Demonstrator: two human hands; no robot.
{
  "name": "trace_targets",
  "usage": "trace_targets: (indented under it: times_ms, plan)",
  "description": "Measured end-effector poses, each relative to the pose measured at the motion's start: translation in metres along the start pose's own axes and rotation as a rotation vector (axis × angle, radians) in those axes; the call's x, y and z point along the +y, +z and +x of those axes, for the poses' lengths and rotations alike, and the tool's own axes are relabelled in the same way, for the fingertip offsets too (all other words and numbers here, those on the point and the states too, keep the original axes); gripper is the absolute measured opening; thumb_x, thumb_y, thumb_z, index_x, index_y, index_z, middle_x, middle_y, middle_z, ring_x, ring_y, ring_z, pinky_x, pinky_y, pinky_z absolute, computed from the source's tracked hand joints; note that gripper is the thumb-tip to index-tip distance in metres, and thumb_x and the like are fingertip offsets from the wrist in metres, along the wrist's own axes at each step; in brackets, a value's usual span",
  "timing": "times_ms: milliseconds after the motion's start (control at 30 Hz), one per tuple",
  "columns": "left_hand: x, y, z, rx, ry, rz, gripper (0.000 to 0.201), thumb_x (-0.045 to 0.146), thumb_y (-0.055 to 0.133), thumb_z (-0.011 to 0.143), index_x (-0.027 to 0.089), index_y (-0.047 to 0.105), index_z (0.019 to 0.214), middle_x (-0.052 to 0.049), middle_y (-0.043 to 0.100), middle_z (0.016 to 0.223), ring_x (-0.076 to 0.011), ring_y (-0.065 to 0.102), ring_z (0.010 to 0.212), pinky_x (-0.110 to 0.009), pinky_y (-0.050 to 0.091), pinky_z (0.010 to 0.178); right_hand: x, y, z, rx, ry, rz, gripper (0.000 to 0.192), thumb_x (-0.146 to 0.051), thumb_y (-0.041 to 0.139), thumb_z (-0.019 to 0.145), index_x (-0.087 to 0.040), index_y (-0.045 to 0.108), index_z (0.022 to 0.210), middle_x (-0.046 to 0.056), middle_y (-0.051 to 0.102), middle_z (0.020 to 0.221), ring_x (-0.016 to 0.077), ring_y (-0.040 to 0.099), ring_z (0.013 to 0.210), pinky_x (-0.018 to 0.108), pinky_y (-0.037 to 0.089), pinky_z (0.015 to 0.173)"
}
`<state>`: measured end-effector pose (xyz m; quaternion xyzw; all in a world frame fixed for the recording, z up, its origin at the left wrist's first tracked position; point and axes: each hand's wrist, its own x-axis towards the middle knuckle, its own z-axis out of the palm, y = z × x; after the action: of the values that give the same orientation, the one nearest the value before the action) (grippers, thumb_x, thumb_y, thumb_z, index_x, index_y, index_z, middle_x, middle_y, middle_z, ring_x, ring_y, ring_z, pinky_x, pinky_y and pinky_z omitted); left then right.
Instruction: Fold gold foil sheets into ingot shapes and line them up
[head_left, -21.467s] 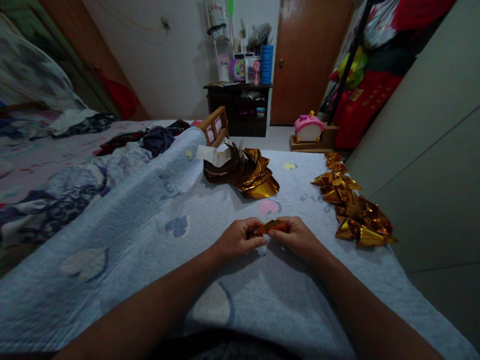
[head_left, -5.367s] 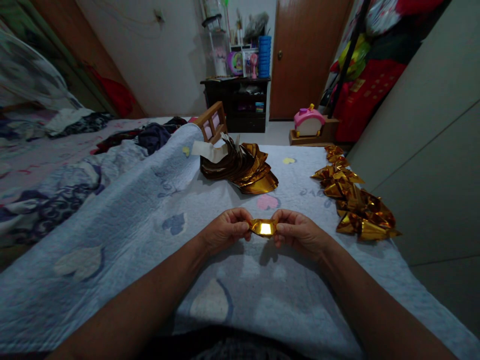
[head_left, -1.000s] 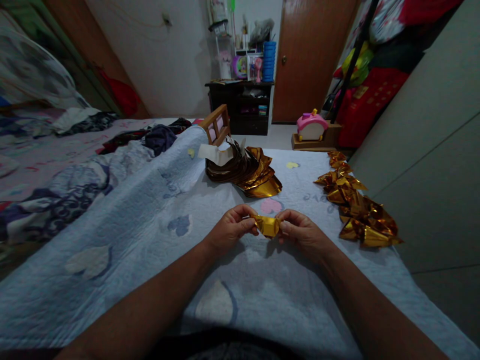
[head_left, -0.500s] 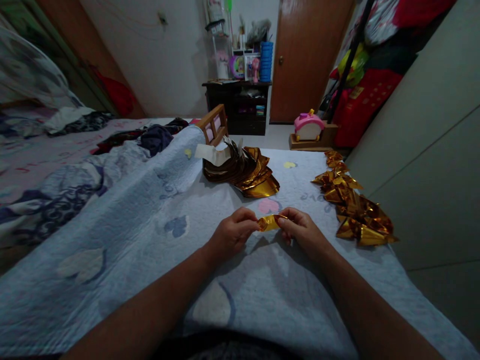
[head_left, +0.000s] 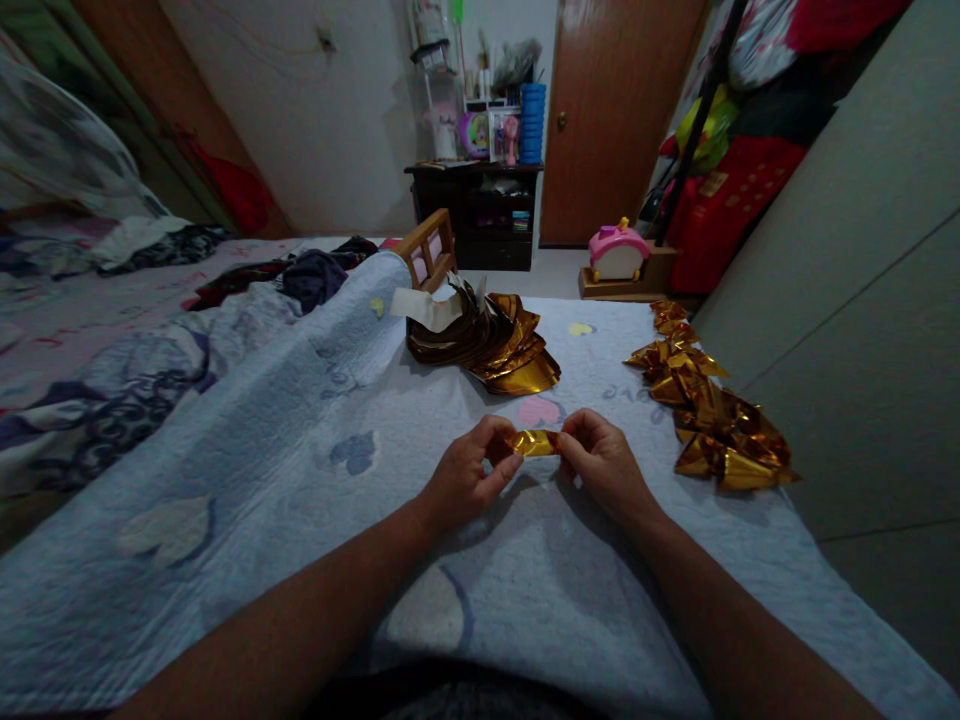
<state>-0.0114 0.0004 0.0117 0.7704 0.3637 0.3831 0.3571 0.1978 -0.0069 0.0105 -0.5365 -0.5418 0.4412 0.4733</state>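
Observation:
A small folded piece of gold foil paper (head_left: 537,443) is stretched between my two hands, just above the bed cover. My left hand (head_left: 474,468) pinches its left end between thumb and fingers. At the other end, my right hand (head_left: 602,458) grips it the same way. Beyond my hands lies a fanned stack of gold foil paper sheets (head_left: 517,365), brown and white on their other faces. Off to the right, a pile of folded gold foil pieces (head_left: 709,405) runs along the bed's edge.
A pale blue quilted cover (head_left: 300,520) with heart prints lies under everything. Rumpled bedding (head_left: 172,350) is on the left. Past the bed's far end stand a wooden rail (head_left: 431,248), a dark cabinet (head_left: 480,215) and a pink toy (head_left: 618,252). A pale panel (head_left: 847,330) rises at the right.
My left thumb has shifted along the foil's left end, and my right fingers have closed further around the other end. The stack and the pile stay where they were.

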Motion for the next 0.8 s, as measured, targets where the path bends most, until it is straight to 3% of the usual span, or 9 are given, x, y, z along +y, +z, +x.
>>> trace_targets:
  times_ms: [167, 333, 533, 800]
  plan:
    - [-0.001, 0.001, 0.0, 0.014, -0.045, 0.007, 0.028, 0.026, 0.06, 0.091, 0.022, 0.047, 0.115, 0.003, 0.058, 0.082, -0.0121, 0.057, 0.069, -0.024, 0.045, 0.065, 0.001, 0.001, -0.001, 0.061, -0.055, -0.109, 0.017, -0.036, 0.06, 0.082, -0.022, 0.052, 0.077, -0.004, 0.056, 0.056, 0.0123, 0.05, 0.047, 0.024, 0.038, 0.046]
    - [-0.001, 0.001, 0.002, 0.016, -0.093, 0.009, 0.017, 0.028, 0.056, 0.094, 0.021, 0.053, 0.11, 0.001, 0.062, 0.087, -0.0133, 0.061, 0.074, -0.026, 0.047, 0.07, 0.0, 0.001, -0.002, 0.029, -0.079, -0.147, 0.012, -0.034, 0.058, 0.081, -0.022, 0.054, 0.079, -0.004, 0.055, 0.059, 0.0128, 0.05, 0.05, 0.024, 0.037, 0.048]
    - [-0.003, 0.002, 0.003, -0.003, -0.122, -0.046, 0.023, 0.028, 0.057, 0.094, 0.022, 0.052, 0.116, -0.001, 0.064, 0.09, -0.0143, 0.063, 0.077, -0.026, 0.048, 0.071, -0.002, -0.007, 0.001, 0.046, -0.077, -0.117, 0.012, -0.034, 0.059, 0.079, -0.022, 0.056, 0.078, -0.004, 0.052, 0.059, 0.013, 0.049, 0.051, 0.025, 0.036, 0.049]
    - [-0.01, -0.001, 0.005, -0.026, -0.146, 0.01, 0.03, 0.025, 0.056, 0.092, 0.021, 0.051, 0.121, 0.001, 0.059, 0.086, -0.0131, 0.059, 0.075, -0.026, 0.047, 0.071, -0.012, -0.036, 0.012, 0.331, -0.204, -0.254, 0.008, -0.029, 0.058, 0.078, -0.021, 0.058, 0.081, -0.003, 0.052, 0.065, 0.0127, 0.047, 0.057, 0.026, 0.037, 0.055]
